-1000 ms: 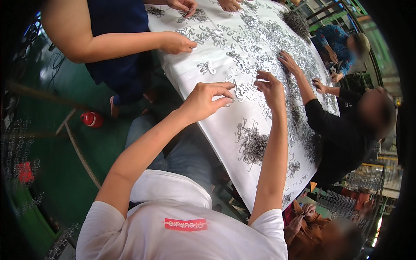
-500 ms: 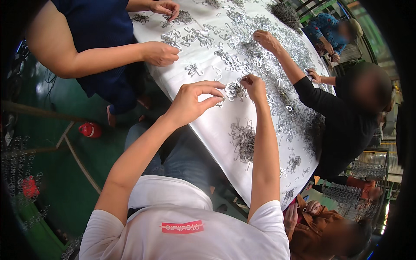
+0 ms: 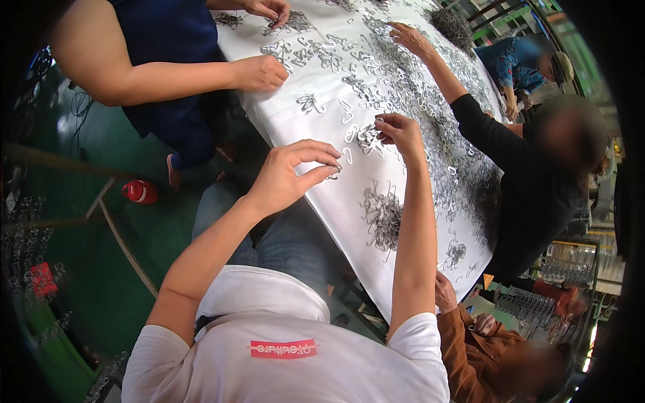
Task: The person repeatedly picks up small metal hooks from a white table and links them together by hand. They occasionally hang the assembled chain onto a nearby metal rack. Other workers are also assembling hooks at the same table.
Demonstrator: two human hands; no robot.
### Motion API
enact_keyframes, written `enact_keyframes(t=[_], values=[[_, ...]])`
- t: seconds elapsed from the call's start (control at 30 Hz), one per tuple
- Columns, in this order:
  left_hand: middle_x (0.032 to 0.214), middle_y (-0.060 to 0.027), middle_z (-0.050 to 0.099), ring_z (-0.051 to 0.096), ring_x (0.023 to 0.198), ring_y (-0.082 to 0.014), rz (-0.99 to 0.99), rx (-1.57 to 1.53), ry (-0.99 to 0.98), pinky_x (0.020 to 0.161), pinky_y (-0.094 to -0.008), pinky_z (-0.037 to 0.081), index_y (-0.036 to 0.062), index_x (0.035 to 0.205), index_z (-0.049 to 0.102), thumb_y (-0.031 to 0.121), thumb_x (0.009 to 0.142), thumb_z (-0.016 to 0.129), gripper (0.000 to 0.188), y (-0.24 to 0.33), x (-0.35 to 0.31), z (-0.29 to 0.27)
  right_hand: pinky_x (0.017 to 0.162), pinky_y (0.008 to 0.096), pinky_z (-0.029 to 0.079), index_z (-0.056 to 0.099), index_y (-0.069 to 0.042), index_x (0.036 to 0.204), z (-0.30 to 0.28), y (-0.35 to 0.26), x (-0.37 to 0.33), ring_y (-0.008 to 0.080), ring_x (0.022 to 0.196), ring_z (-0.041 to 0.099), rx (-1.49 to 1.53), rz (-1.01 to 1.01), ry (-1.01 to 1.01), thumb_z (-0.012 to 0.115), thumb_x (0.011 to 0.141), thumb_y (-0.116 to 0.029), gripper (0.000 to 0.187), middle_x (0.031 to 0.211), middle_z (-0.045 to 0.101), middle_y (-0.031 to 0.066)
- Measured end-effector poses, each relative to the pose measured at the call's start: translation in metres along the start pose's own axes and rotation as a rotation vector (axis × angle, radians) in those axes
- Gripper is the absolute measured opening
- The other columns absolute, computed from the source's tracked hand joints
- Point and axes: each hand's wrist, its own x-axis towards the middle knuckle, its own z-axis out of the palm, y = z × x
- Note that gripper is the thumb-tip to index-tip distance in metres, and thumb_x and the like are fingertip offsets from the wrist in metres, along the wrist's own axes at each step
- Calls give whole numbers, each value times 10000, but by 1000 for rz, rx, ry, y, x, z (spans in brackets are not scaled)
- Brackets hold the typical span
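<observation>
Small S-shaped metal hooks lie scattered over a white-covered table (image 3: 336, 208). Above the table's near-left edge, my left hand (image 3: 283, 176) is closed in a pinch, with a few hooks (image 3: 334, 173) showing at the fingertips. My right hand (image 3: 406, 136) pinches one silvery hook (image 3: 380, 121) between thumb and forefinger, just over a small heap of hooks (image 3: 367, 140). Several single hooks (image 3: 347, 156) lie between my two hands. Beside my right forearm is a larger, darker pile of hooks (image 3: 383, 218).
At the left, a person in dark blue (image 3: 161, 40) has both hands over hooks. Across the table, a person in black (image 3: 517, 168) reaches in; one in brown (image 3: 463, 349) sits at the lower right. A red container (image 3: 140, 191) stands on the green floor.
My right hand has lifted slightly, and a hook now shows in its pinch. My left hand has drawn back a little. The brown-sleeved person's hand has come to the table edge.
</observation>
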Motion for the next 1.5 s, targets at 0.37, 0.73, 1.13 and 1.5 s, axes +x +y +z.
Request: enact_keyframes(t=[0.37,0.73,1.13,1.5], values=[[1146,-73,640,619,1025,-181,33,55,36,838,-283,487,54,891,713,30,781,683,116,-3,-2,-4,717,270,475,725,-18,902,6,-74,-60,128,787,611,-160,-321,-123,700,799,-90,128,854,668,54],[1074,-92,670,647,944,-176,-70,-48,-94,819,-274,495,28,901,714,38,792,675,117,6,2,-9,685,276,468,723,-40,846,15,-125,-99,134,761,593,-228,-592,-255,716,742,-16,107,791,610,31],[937,-71,683,648,809,-131,-65,-35,-96,734,-249,503,1,888,692,40,815,656,91,5,8,-2,638,277,481,705,-46,848,17,-126,-87,174,726,621,-339,-634,-290,707,739,-8,115,782,618,53],[949,-74,671,644,833,-134,-130,-6,-132,758,-255,515,-4,902,690,21,819,637,101,4,19,6,649,290,490,711,-48,863,21,-111,-75,176,723,623,-258,-702,-286,702,743,-19,124,779,626,56]])
